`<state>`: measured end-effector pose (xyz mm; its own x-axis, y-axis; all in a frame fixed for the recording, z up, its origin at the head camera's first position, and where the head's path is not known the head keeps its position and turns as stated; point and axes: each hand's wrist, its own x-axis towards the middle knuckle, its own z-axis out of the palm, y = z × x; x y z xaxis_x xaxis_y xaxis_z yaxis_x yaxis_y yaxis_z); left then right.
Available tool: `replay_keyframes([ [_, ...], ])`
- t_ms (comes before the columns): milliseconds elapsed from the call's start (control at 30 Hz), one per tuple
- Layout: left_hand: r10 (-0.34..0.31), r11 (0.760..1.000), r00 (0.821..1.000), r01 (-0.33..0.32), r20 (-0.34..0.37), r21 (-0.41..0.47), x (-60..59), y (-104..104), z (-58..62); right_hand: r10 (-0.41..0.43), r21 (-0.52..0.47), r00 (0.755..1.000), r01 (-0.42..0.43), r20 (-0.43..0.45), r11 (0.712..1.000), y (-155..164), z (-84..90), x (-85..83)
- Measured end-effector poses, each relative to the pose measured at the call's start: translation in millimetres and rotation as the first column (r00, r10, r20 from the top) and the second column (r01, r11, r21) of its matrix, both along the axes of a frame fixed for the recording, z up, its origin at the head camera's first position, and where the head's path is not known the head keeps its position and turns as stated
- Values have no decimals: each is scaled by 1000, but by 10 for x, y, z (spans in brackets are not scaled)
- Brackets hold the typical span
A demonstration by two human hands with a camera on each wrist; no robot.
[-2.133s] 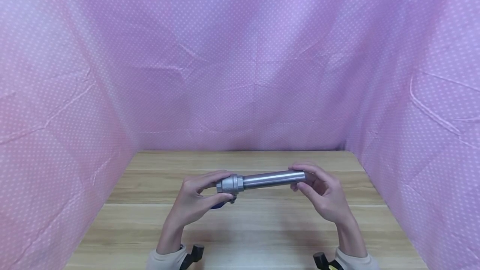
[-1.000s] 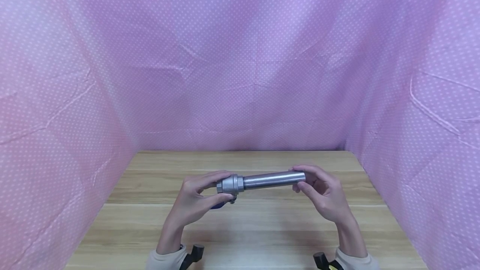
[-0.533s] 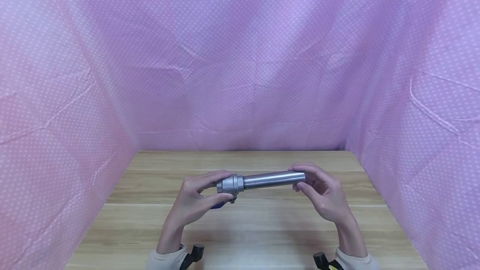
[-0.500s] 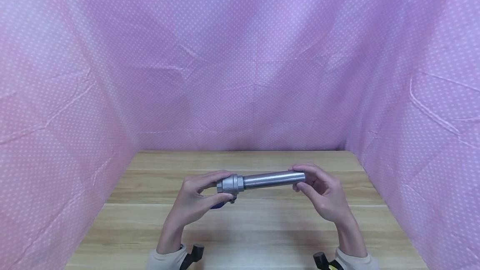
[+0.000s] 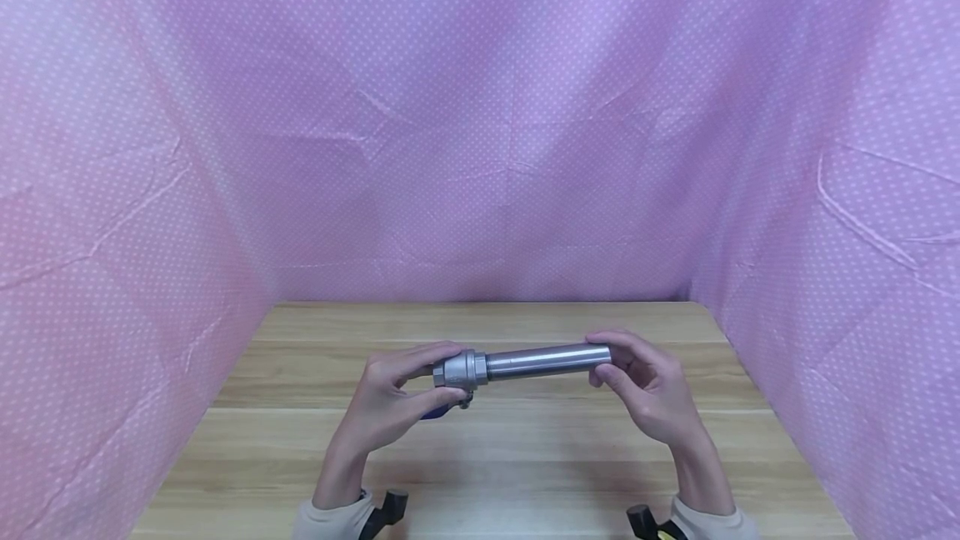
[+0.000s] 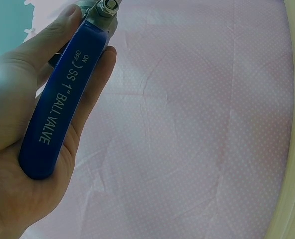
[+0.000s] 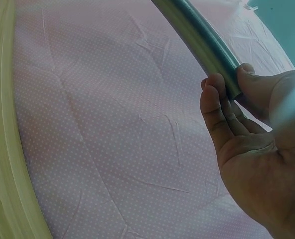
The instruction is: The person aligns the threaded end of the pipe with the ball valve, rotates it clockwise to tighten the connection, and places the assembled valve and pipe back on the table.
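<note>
Nothing has shifted: left hand (image 5: 390, 402) grips the blue-handled steel ball valve (image 5: 459, 368), bracing it, while right hand (image 5: 648, 390) pinches the grey steel pipe (image 5: 546, 359).

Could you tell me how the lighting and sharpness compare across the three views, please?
Head view: even, soft light, a glare stripe along the pipe, faint shadows under the hands on the table. Left wrist view: lever lettering is sharp, lens rim curves at right. Right wrist view: pipe looks greenish; near palm blurred.
</note>
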<state>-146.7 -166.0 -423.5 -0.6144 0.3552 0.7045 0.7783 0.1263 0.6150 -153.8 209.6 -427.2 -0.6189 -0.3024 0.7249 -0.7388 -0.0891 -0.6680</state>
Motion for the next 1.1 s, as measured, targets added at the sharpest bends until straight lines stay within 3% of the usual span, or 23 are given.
replay_keyframes([
  [667,16,1000,1000,-16,-27,-7,-5,2,-4,-40,38,999,40,2,998,19,-14,-1],
  [967,16,1000,999,-17,-36,-9,-8,6,-7,29,-4,1000,-29,0,1000,5,11,1],
  [1100,14,1000,999,-14,-29,-8,-7,4,-8,21,8,1000,-21,7,1000,5,8,1],
])
